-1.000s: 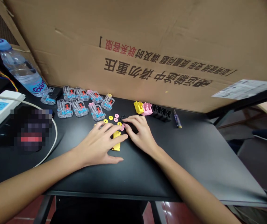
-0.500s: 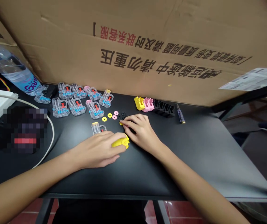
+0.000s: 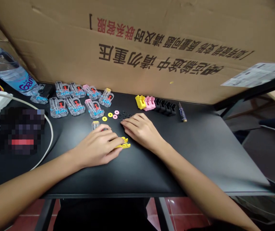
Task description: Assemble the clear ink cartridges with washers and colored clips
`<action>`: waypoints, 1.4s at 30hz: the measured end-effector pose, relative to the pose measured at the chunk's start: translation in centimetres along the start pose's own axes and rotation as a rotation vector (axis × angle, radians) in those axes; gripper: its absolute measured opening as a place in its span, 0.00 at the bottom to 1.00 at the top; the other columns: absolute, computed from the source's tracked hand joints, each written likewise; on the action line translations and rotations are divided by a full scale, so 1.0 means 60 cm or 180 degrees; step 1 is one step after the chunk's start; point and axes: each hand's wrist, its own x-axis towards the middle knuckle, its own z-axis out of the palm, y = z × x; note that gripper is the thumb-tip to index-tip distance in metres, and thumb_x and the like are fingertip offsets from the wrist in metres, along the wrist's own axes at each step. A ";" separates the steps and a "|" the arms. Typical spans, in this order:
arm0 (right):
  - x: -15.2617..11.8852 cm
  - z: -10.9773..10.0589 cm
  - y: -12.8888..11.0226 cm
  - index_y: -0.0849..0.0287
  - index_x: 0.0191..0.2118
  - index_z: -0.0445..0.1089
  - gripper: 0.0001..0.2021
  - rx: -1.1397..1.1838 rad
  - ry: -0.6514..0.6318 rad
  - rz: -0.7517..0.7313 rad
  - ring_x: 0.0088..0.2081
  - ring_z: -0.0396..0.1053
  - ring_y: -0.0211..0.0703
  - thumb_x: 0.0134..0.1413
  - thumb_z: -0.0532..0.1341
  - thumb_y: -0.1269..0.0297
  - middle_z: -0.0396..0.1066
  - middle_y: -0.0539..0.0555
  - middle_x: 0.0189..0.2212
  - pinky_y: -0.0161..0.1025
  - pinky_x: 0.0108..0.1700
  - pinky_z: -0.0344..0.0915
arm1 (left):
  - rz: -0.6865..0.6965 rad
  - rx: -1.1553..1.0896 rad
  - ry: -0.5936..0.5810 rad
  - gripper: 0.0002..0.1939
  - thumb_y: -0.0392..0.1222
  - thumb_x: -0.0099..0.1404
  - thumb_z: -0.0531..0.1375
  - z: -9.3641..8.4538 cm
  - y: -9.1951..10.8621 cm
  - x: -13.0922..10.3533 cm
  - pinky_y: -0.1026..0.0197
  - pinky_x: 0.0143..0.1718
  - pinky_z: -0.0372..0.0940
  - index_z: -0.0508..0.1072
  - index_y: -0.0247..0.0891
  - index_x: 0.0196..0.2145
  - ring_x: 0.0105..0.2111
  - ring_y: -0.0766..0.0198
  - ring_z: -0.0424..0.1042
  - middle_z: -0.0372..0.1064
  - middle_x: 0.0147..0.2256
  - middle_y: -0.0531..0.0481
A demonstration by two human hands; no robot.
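Note:
My left hand (image 3: 98, 145) grips a yellow plastic housing (image 3: 126, 145), its slotted end sticking out past the thumb and forefinger. Under the fingers of that hand lies a clear plastic piece with a yellow tip (image 3: 95, 124), mostly covered. My right hand (image 3: 143, 131) rests on the table just right of the housing, fingers curled together. Whatever its fingertips hold is hidden. Close to them lie several black rings (image 3: 124, 113), two pink rings (image 3: 116, 112) and two yellow rings (image 3: 110, 115).
Several clear assemblies (image 3: 76, 105) with red and blue parts stand in rows at the back left. Yellow housings (image 3: 141, 101), pink ones (image 3: 149, 103) and black ones (image 3: 165, 107) line up before a cardboard box (image 3: 151, 19). A screwdriver (image 3: 182, 113) lies right; a cable (image 3: 51, 134) curves at left.
The yellow housing has turned in my left hand, so its slotted side now shows. The yellow ring at my right fingertips is no longer visible. The view has shifted slightly.

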 end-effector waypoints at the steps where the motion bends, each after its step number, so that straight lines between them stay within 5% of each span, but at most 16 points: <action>1: 0.000 0.002 0.001 0.57 0.52 0.82 0.15 0.0028 0.0012 0.0025 0.47 0.76 0.53 0.76 0.56 0.69 0.85 0.60 0.47 0.54 0.55 0.68 | -0.0099 -0.0012 0.0016 0.13 0.43 0.81 0.54 0.001 0.000 0.000 0.48 0.55 0.67 0.79 0.38 0.47 0.41 0.57 0.77 0.81 0.39 0.47; 10: -0.010 -0.026 -0.009 0.50 0.49 0.84 0.11 0.1653 0.0730 0.1024 0.44 0.80 0.53 0.73 0.64 0.56 0.84 0.57 0.43 0.53 0.53 0.74 | -0.0778 -0.0238 -0.0134 0.13 0.45 0.81 0.55 -0.003 -0.002 -0.001 0.45 0.59 0.58 0.78 0.41 0.53 0.50 0.53 0.74 0.77 0.49 0.44; 17: -0.009 -0.057 -0.018 0.52 0.42 0.87 0.15 0.3064 -0.0035 0.1426 0.40 0.78 0.49 0.61 0.73 0.46 0.83 0.56 0.38 0.47 0.47 0.76 | -0.1054 -0.0527 -0.0102 0.13 0.45 0.76 0.61 -0.001 -0.007 -0.003 0.45 0.63 0.56 0.74 0.42 0.55 0.55 0.51 0.73 0.79 0.51 0.47; 23: -0.006 -0.059 -0.020 0.54 0.41 0.86 0.16 0.3036 -0.0348 0.1446 0.38 0.77 0.48 0.62 0.72 0.45 0.83 0.55 0.37 0.46 0.47 0.74 | -0.0833 -0.0310 -0.0160 0.10 0.45 0.77 0.60 0.000 -0.012 -0.004 0.45 0.63 0.55 0.76 0.41 0.52 0.53 0.52 0.73 0.79 0.51 0.46; 42: -0.002 -0.021 -0.040 0.60 0.38 0.79 0.14 0.3657 -0.0290 0.2048 0.29 0.70 0.38 0.55 0.73 0.54 0.75 0.50 0.28 0.38 0.36 0.69 | -0.0552 0.0002 -0.0010 0.11 0.47 0.76 0.64 0.004 -0.025 -0.007 0.42 0.64 0.54 0.81 0.38 0.48 0.49 0.52 0.73 0.78 0.44 0.45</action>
